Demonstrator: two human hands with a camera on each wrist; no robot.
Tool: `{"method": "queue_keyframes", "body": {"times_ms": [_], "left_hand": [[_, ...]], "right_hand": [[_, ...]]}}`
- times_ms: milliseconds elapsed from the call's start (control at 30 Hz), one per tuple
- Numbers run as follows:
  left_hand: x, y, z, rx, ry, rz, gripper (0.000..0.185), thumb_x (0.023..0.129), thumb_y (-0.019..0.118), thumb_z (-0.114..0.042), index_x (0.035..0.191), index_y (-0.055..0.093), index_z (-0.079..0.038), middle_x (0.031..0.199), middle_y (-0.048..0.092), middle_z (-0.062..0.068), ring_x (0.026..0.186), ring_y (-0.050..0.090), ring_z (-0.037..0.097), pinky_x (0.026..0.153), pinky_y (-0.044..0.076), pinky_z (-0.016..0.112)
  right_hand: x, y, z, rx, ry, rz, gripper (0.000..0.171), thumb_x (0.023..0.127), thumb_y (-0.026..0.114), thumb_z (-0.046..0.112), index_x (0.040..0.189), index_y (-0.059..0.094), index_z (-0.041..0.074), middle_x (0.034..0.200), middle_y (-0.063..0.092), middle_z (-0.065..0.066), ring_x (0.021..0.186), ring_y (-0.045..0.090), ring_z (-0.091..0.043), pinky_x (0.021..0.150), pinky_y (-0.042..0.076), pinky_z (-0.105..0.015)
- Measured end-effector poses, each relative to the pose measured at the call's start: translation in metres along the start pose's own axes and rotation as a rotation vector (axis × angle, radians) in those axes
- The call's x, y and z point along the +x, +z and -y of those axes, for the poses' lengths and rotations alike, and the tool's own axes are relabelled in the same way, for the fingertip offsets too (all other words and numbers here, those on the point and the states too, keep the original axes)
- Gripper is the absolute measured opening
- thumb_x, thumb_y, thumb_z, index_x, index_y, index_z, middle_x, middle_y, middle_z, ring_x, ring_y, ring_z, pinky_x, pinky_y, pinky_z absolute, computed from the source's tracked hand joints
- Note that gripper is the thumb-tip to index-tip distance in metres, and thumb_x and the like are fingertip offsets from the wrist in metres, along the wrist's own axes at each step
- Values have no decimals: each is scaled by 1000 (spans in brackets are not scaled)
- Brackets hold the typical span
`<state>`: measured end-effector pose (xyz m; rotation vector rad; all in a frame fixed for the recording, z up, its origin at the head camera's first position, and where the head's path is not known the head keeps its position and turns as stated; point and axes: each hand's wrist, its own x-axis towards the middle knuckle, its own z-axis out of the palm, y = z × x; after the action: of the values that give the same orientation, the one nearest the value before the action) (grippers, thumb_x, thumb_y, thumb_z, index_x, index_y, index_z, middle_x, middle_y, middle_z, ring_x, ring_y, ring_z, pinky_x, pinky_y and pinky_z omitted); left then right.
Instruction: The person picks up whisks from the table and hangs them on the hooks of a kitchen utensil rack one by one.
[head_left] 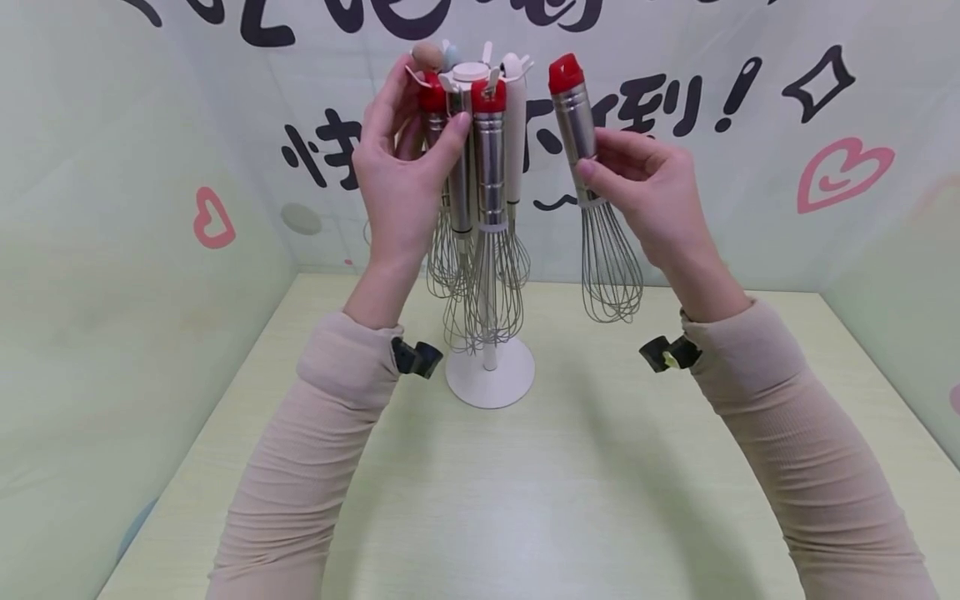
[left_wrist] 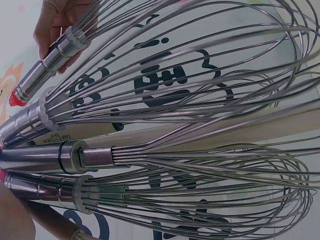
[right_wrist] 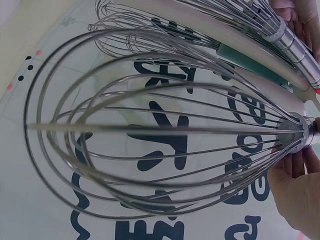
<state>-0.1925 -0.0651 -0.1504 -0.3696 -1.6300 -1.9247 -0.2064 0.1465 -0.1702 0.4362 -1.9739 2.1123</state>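
Note:
My right hand (head_left: 645,187) pinches a whisk (head_left: 576,125) by its steel handle, to the right of the rack. This whisk has a red end cap and its wire loops (right_wrist: 165,130) hang downward, slightly tilted. Up at the top of the white stand (head_left: 491,379), my left hand (head_left: 401,179) curls round the handles of the hanging whisks, its thumb across a steel handle (head_left: 460,192) and its fingers behind a red-capped whisk (head_left: 433,96). Another red-capped whisk (head_left: 491,158) hangs at the front, just right of that thumb. Part of the rack's top is hidden by the left hand.
A white-handled utensil (head_left: 514,133) and a wooden-ended one (head_left: 427,57) also hang on the rack. The stand's round base rests on a pale wooden table (head_left: 600,483). Behind is a cloth backdrop (head_left: 247,125) with black writing and pink hearts.

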Motion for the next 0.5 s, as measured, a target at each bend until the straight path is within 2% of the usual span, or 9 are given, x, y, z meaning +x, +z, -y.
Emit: {"method": "queue_keyframes", "body": {"times_ms": [500], "left_hand": [[-1,0,-1,2,-9,9,65,83,68,1,142,41,0,136,46,14,127,50,17,106,39,11]], "right_hand": [[1,9,4,4,-22,16,38,82,69,-2,119,64,-3,103,70,-5,93,67,-13,83,56,-18]]}}
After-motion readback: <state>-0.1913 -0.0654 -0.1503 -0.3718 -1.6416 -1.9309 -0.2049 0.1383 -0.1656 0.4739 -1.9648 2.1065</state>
